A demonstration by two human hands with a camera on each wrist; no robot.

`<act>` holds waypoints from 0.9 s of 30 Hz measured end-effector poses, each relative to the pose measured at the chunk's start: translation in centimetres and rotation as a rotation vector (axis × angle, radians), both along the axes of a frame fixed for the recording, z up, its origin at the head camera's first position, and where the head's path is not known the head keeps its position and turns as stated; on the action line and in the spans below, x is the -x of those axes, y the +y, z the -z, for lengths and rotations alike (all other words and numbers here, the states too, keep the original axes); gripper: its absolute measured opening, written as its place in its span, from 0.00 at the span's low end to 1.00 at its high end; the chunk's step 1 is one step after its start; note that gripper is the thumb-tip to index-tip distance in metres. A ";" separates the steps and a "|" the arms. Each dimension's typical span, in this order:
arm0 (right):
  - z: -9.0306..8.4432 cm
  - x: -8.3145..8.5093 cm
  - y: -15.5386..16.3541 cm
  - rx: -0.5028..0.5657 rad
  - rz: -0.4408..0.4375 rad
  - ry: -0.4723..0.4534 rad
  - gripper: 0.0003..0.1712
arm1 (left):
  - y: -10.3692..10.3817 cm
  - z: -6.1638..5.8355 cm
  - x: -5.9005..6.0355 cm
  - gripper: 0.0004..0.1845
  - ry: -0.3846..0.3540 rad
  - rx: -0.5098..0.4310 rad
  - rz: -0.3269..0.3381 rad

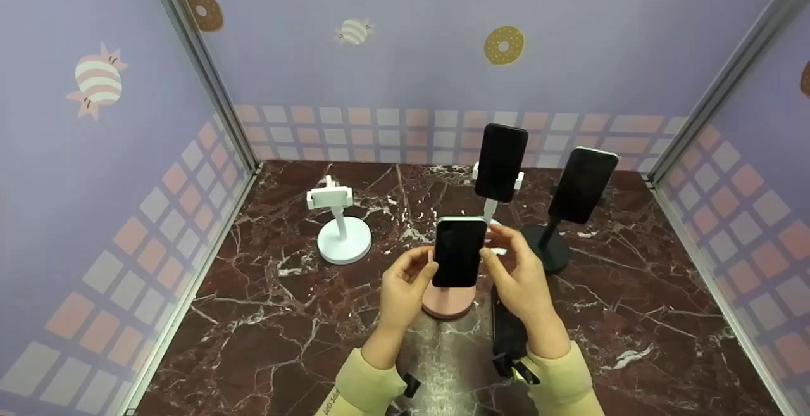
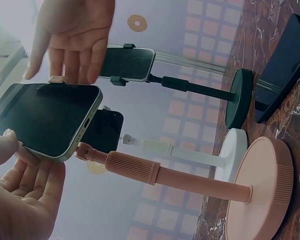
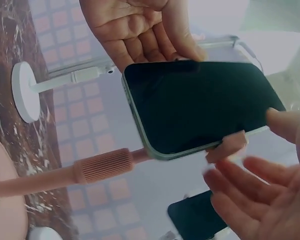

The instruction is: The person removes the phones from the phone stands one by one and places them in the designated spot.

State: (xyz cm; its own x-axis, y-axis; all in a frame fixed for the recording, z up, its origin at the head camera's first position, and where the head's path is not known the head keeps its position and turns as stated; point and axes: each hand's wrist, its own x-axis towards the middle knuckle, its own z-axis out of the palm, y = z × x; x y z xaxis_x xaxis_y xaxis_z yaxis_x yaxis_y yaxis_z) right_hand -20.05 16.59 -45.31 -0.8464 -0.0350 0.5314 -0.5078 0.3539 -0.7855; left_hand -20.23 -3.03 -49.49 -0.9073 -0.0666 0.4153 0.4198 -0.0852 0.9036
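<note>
A smartphone [image 1: 460,252] with a dark screen and pale frame sits upright in the clamp of a pink phone stand [image 2: 200,184]. My left hand [image 1: 406,284] pinches the phone's left edge, thumb at the front and fingers behind, close to the clamp. My right hand [image 1: 522,277] is at the opposite edge, its thumb at the phone's side and its fingers loosely spread behind. In the right wrist view, those fingers lie beside the pink clamp jaw [image 3: 229,146], which grips the phone's edge.
A white phone stand [image 1: 343,240] with nothing in its clamp stands at left. Behind, one phone [image 1: 502,163] is on another white stand and one [image 1: 583,185] on a black stand [image 1: 549,251]. A dark phone [image 2: 285,70] lies on the marbled table [image 1: 266,334]. Patterned walls [image 1: 411,74] surround it.
</note>
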 end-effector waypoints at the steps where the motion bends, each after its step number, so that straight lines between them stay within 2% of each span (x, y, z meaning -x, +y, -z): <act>1: -0.3 0.0 -0.2 -0.031 0.022 0.053 0.25 | 0.0 0.0 0.0 0.13 -0.004 -0.003 0.001; 6: -1.9 0.3 -1.2 -0.211 0.147 0.292 0.32 | -0.1 -0.2 0.0 0.13 -0.020 -0.019 0.005; 10: -3.2 0.4 -2.1 -0.305 0.166 0.388 0.38 | -0.1 -0.2 -0.1 0.14 -0.033 -0.017 0.013; 13: -3.9 0.3 -2.8 -0.395 0.168 0.411 0.40 | -0.1 -0.2 -0.1 0.14 -0.034 -0.016 0.017; 19: -5.1 0.0 -3.9 -0.563 0.176 0.433 0.37 | -0.1 -0.2 0.0 0.14 -0.030 -0.024 0.014; 27: -5.7 -0.1 -5.0 -0.652 0.199 0.421 0.36 | -0.2 -0.2 -0.1 0.14 -0.057 0.009 -0.004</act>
State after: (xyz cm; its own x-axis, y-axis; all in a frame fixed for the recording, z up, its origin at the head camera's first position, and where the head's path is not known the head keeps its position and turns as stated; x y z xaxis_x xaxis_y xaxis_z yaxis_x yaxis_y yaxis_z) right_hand -19.97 11.54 -39.63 -0.6027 -0.3179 0.7319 -0.5945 0.7907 -0.1460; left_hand -20.16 -3.20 -49.31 -0.9292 -0.0668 0.3635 0.3680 -0.0756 0.9268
